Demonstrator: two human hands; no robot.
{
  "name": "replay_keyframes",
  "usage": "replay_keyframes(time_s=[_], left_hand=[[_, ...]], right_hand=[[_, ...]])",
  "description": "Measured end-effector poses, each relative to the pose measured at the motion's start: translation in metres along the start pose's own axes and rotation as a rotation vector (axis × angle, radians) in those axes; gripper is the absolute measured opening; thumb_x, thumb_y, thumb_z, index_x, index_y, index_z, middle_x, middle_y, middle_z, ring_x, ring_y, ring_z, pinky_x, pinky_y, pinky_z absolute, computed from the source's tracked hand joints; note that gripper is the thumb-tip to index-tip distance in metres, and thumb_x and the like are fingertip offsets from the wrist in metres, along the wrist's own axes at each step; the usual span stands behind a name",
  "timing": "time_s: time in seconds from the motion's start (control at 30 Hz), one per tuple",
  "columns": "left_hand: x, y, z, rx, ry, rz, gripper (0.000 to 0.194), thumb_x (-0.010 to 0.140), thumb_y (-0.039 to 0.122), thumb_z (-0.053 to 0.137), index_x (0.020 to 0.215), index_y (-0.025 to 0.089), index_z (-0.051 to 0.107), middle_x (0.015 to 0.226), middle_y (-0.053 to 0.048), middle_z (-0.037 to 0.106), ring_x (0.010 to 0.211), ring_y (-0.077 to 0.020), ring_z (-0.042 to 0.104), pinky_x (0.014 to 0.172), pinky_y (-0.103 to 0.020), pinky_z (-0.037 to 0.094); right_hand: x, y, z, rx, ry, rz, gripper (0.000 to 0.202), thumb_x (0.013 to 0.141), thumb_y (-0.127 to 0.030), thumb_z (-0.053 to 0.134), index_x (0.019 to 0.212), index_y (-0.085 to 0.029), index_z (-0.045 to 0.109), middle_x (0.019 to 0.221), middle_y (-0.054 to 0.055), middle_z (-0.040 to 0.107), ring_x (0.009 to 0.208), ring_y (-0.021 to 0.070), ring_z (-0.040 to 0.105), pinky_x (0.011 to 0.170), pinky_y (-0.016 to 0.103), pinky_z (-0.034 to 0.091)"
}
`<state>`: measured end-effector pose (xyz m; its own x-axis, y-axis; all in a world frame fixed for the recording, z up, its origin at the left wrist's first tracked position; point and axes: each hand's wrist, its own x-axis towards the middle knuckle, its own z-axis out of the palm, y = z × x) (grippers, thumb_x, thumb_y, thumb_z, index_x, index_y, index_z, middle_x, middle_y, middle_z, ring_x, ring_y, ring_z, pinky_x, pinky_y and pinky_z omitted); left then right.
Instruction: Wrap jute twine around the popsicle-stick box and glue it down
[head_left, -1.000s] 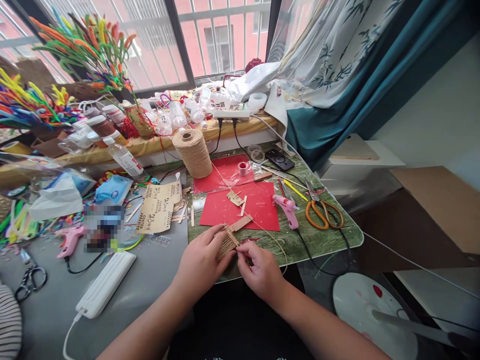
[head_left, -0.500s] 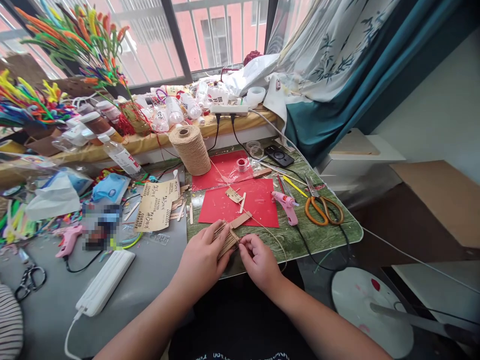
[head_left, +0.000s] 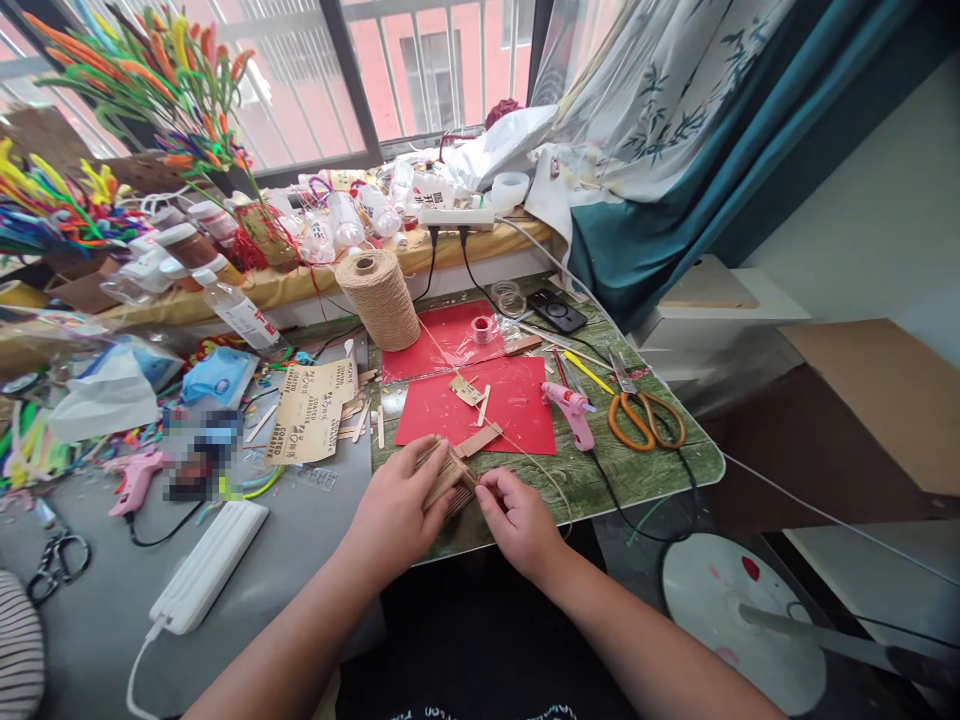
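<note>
My left hand (head_left: 401, 500) is closed around a small brown piece wrapped in rows of twine (head_left: 444, 482), its thumb along the near side. At the right end of that piece, my right hand (head_left: 517, 515) pinches the twine with thumb and forefinger; the exact grip is partly hidden. A strand (head_left: 536, 460) runs from the twine spool (head_left: 379, 300) across the red sheets and loops down by my right wrist. A flat brown strip (head_left: 478, 440) lies just beyond the wrapped piece.
Red sheets (head_left: 420, 410) lie ahead, with a craft stick (head_left: 484, 405) and a small tag on them. To the right are a pink glue gun (head_left: 571, 410) and orange-handled scissors (head_left: 645, 415). Sandpaper (head_left: 307, 415) and a white power strip (head_left: 210, 565) are at left.
The wrapped piece has turned in my left hand, so a flatter, lighter face and its edge now show. My right hand stays pinched at its right end.
</note>
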<state>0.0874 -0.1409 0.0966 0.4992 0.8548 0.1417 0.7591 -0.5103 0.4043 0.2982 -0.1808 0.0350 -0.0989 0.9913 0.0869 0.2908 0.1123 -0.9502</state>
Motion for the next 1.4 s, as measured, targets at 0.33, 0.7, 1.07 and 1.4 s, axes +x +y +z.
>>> replay_keyframes(time_s=[0.33, 0.7, 1.07, 1.4], left_hand=[[0.001, -0.034, -0.014, -0.556, 0.045, -0.324, 0.049, 0.102, 0.053, 0.054, 0.145, 0.029, 0.061, 0.155, -0.006, 0.054, 0.146, -0.0281, 0.048, 0.126, -0.044, 0.033], [-0.004, -0.028, -0.004, -0.940, 0.000, -0.554, 0.059, 0.096, 0.063, 0.061, 0.141, 0.025, 0.065, 0.144, -0.008, 0.067, 0.134, -0.0359, 0.060, 0.117, -0.050, 0.044], [-0.010, -0.038, 0.000, -0.700, 0.010, -0.400, 0.052, 0.104, 0.056, 0.049, 0.148, 0.030, 0.059, 0.156, -0.007, 0.054, 0.147, -0.0294, 0.047, 0.127, -0.048, 0.031], [-0.014, -0.028, 0.001, -0.449, 0.003, -0.253, 0.056, 0.107, 0.047, 0.047, 0.160, 0.029, 0.042, 0.161, -0.011, 0.043, 0.152, -0.0291, 0.039, 0.128, -0.051, 0.029]], right_hand=[[-0.003, -0.020, -0.016, 0.035, -0.002, -0.034, 0.022, 0.106, -0.038, 0.051, 0.100, -0.023, 0.065, 0.079, 0.001, 0.065, 0.072, 0.0170, 0.060, 0.070, 0.028, 0.047], [-0.004, -0.022, -0.013, 0.180, 0.008, 0.059, 0.026, 0.105, -0.042, 0.052, 0.097, -0.021, 0.065, 0.078, 0.000, 0.061, 0.072, 0.0167, 0.057, 0.069, 0.027, 0.047], [0.000, -0.021, -0.014, 0.227, -0.008, 0.095, 0.024, 0.103, -0.041, 0.055, 0.094, -0.021, 0.064, 0.077, 0.000, 0.060, 0.068, 0.0157, 0.053, 0.065, 0.027, 0.045], [0.010, -0.032, -0.020, -0.138, -0.008, -0.025, 0.023, 0.095, -0.039, 0.068, 0.111, -0.024, 0.063, 0.089, 0.003, 0.066, 0.066, 0.0168, 0.060, 0.066, 0.030, 0.048]])
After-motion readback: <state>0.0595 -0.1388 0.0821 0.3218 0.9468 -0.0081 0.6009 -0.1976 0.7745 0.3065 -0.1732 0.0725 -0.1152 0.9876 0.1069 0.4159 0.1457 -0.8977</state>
